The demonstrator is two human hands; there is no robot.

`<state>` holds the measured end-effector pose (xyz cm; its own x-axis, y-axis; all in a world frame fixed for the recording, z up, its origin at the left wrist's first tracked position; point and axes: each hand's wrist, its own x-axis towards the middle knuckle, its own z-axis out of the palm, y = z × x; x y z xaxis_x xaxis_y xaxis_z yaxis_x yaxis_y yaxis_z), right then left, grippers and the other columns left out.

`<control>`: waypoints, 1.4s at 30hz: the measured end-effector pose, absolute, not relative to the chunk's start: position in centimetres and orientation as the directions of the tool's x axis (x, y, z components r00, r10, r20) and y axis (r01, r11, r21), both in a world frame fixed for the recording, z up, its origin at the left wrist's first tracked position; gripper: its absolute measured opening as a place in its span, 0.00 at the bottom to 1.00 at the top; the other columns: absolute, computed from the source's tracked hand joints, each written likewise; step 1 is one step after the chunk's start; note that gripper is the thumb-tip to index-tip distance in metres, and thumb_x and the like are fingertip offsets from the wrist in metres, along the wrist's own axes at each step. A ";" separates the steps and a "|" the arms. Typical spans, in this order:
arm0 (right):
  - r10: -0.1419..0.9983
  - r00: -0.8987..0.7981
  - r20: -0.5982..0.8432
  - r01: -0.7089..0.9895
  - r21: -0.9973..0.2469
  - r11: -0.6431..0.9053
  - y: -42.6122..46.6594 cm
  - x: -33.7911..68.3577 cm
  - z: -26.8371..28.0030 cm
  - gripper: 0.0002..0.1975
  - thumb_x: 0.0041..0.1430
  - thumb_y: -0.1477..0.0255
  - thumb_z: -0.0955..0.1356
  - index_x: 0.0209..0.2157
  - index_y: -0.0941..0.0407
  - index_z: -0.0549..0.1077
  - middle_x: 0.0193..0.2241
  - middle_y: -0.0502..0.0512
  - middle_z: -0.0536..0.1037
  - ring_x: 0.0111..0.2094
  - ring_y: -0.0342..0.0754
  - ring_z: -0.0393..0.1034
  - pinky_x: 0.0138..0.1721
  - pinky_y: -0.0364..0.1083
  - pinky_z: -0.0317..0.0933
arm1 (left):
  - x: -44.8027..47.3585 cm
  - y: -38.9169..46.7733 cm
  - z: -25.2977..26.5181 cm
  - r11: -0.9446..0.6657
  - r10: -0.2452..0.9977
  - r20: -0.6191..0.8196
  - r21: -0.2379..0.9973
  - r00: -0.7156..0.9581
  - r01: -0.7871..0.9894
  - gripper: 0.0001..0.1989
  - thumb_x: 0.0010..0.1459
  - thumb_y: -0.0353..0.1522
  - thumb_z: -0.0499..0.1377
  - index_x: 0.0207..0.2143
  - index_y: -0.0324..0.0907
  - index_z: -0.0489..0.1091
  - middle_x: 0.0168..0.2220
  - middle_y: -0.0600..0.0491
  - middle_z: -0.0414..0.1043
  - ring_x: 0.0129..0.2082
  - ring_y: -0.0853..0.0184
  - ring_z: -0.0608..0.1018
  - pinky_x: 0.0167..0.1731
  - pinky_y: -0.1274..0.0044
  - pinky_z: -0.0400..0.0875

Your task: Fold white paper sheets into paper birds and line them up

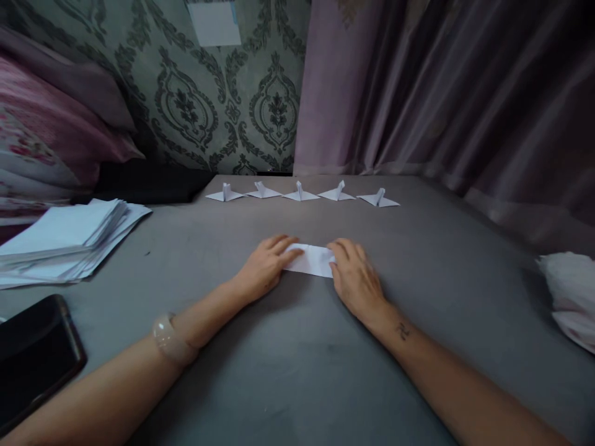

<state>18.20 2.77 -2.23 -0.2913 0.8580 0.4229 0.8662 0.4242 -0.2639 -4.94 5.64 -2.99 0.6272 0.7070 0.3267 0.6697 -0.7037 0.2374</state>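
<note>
A folded white sheet of paper (310,261), now a narrow strip, lies low over the grey surface between my two hands. My left hand (267,266) grips its left end, thumb along the near face and fingers at the far edge. At the right end, my right hand (356,272) has its fingers closed round the paper, hiding that end. Beyond the hands stands a row of several folded paper planes (300,193), white with raised middle ridges and spread wings.
To the left lies a stack of white paper (60,232), with a dark phone (37,359) nearer me. A black flat item (144,184) rests at the back left. A crumpled white bag (569,291) sits at the right edge. Curtains (395,93) border the far right.
</note>
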 end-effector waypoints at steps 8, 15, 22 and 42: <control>0.804 -0.498 0.324 0.689 -0.415 0.594 3.5 18.8 -3.8 0.28 0.57 0.86 0.55 0.56 0.55 0.68 0.55 0.59 0.71 0.59 0.49 0.63 0.60 0.55 0.58 | -2.9 2.7 -2.0 -0.748 0.644 0.135 0.316 0.753 0.583 0.25 0.68 0.37 0.43 0.63 0.36 0.55 0.66 0.40 0.53 0.67 0.59 0.54 0.65 0.64 0.48; 0.849 -0.468 0.246 0.673 -0.524 0.523 1.2 15.3 -2.5 0.29 0.67 0.66 0.56 0.66 0.63 0.49 0.64 0.69 0.56 0.65 0.53 0.50 0.64 0.57 0.51 | -2.8 2.5 -2.5 -0.713 0.673 0.021 0.284 0.739 0.641 0.25 0.67 0.35 0.43 0.65 0.38 0.52 0.68 0.42 0.44 0.68 0.58 0.47 0.65 0.62 0.43; 0.861 -0.506 0.051 0.717 -0.530 0.453 0.6 14.5 -2.0 0.40 0.66 0.54 0.52 0.67 0.70 0.40 0.67 0.70 0.43 0.68 0.55 0.36 0.67 0.56 0.41 | -3.1 2.6 -2.7 -0.701 0.685 -0.051 0.222 0.726 0.677 0.30 0.67 0.37 0.40 0.68 0.36 0.39 0.70 0.42 0.34 0.69 0.60 0.40 0.66 0.65 0.40; 0.855 -0.509 0.101 0.781 -0.363 0.508 3.5 19.9 -2.0 0.31 0.65 0.59 0.60 0.65 0.59 0.55 0.63 0.65 0.60 0.64 0.55 0.54 0.62 0.56 0.53 | -4.6 5.0 -2.7 -0.542 0.831 0.292 0.225 0.474 0.810 0.20 0.67 0.34 0.46 0.58 0.39 0.62 0.65 0.40 0.54 0.65 0.53 0.55 0.61 0.56 0.51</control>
